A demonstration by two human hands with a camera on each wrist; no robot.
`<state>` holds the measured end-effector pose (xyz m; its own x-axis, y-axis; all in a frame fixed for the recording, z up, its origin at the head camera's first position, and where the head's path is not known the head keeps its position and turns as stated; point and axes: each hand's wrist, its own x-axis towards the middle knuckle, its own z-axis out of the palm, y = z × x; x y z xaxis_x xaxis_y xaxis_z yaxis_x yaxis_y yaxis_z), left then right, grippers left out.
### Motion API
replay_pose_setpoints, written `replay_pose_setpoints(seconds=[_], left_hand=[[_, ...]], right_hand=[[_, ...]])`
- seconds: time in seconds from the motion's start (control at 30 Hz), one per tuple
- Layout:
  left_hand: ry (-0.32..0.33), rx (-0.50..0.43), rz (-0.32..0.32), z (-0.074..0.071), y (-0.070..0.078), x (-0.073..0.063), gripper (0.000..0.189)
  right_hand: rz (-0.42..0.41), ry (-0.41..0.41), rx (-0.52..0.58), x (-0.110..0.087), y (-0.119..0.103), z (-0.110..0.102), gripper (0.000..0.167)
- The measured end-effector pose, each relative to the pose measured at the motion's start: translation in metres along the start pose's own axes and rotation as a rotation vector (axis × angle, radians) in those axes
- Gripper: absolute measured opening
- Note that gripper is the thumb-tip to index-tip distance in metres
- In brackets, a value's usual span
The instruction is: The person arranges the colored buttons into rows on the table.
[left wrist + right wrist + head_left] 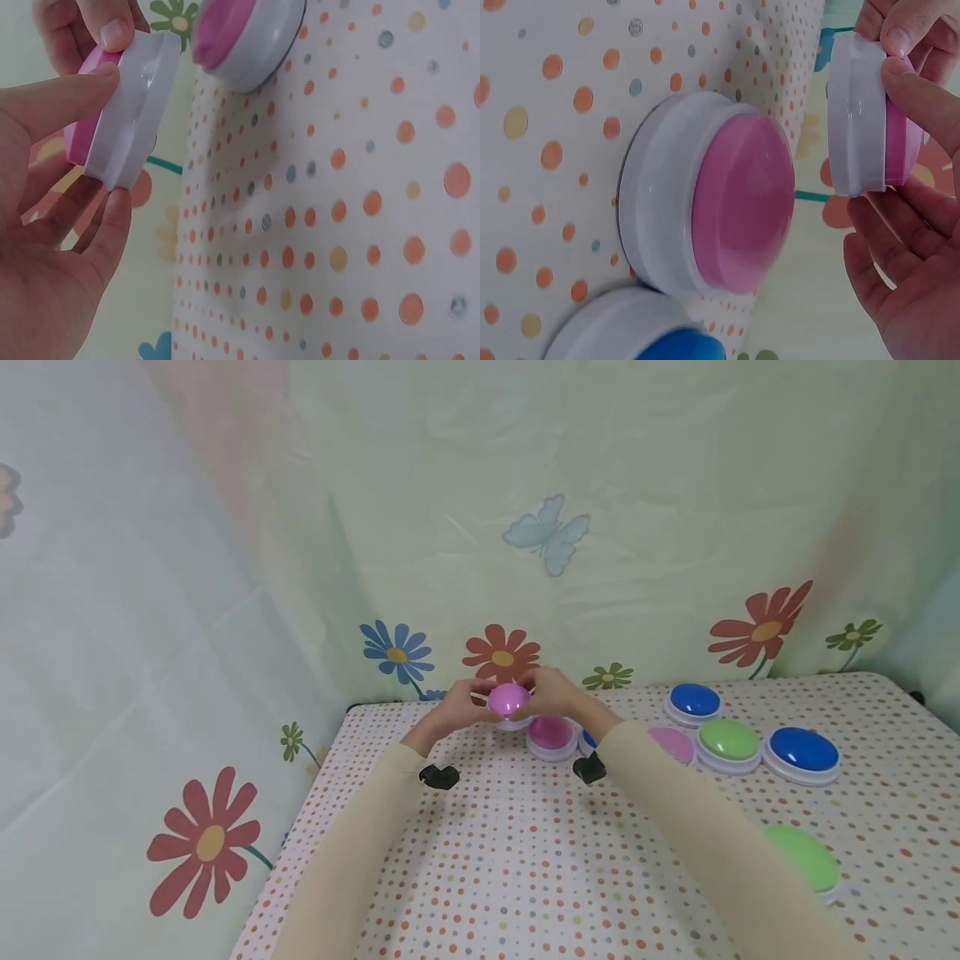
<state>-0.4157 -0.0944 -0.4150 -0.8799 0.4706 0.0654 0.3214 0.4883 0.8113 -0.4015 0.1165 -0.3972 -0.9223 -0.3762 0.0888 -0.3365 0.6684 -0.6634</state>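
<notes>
Both hands hold one pink push button (pixel 508 698) with a white base, raised off the dotted table near its back edge. My left hand (pixel 457 707) grips its left side, thumb on the rim and fingers under the base. From the other side my right hand (pixel 553 693) grips it the same way. Both wrist views show the held button's white base (pixel 139 109) apart from the tabletop. A second pink push button (pixel 742 202) rests on the table just below and right of it. Beside that lies a blue push button (pixel 682 346), partly hidden by my right arm in the head view.
On the table's right side (pixel 885 827) sit more push buttons: a blue one (pixel 694 699) at the back, a pink one (pixel 672 744), a green one (pixel 729 739), another blue one (pixel 805 748), and a nearer green one (pixel 804 858). A flowered curtain (pixel 450 527) hangs behind.
</notes>
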Motion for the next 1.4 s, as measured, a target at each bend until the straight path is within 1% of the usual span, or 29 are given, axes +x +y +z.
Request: replay_pose_setpoints(seconds=[0.13, 0.3, 0.53, 0.77, 0.87, 1.03, 1.13, 1.23, 1.33, 1.4], left_hand=[[-0.012, -0.001, -0.018, -0.006, -0.007, -0.001, 0.057], [-0.030, 0.004, -0.024, -0.011, -0.018, -0.004, 0.061], [-0.008, -0.027, -0.037, -0.011, -0.030, -0.009, 0.058], [-0.019, -0.074, -0.053, -0.011, -0.043, -0.010, 0.058], [-0.022, -0.081, -0.047, -0.010, -0.044, -0.010, 0.057], [-0.022, -0.060, -0.043, -0.007, -0.044, -0.011, 0.056], [-0.028, -0.041, -0.044, -0.003, -0.045, -0.012, 0.055], [-0.036, -0.036, -0.046, 0.000, -0.048, -0.013, 0.055], [-0.038, -0.042, -0.051, 0.002, -0.050, -0.013, 0.054], [-0.036, -0.045, -0.053, 0.002, -0.050, -0.013, 0.054]], right_hand=[[-0.019, 0.010, -0.015, 0.007, 0.001, 0.009, 0.058], [-0.006, 0.013, -0.032, 0.011, 0.000, 0.019, 0.059], [-0.003, 0.031, -0.029, 0.009, -0.001, 0.031, 0.058], [-0.042, 0.035, 0.005, 0.007, 0.004, 0.039, 0.059], [-0.062, 0.032, 0.013, 0.007, 0.006, 0.039, 0.059], [-0.061, 0.010, 0.022, 0.006, 0.010, 0.040, 0.056], [-0.052, -0.003, 0.018, 0.006, 0.013, 0.041, 0.054], [-0.025, -0.012, 0.018, 0.005, 0.015, 0.043, 0.055], [0.001, -0.015, 0.016, 0.005, 0.016, 0.045, 0.058], [0.003, -0.016, 0.016, 0.004, 0.017, 0.044, 0.060]])
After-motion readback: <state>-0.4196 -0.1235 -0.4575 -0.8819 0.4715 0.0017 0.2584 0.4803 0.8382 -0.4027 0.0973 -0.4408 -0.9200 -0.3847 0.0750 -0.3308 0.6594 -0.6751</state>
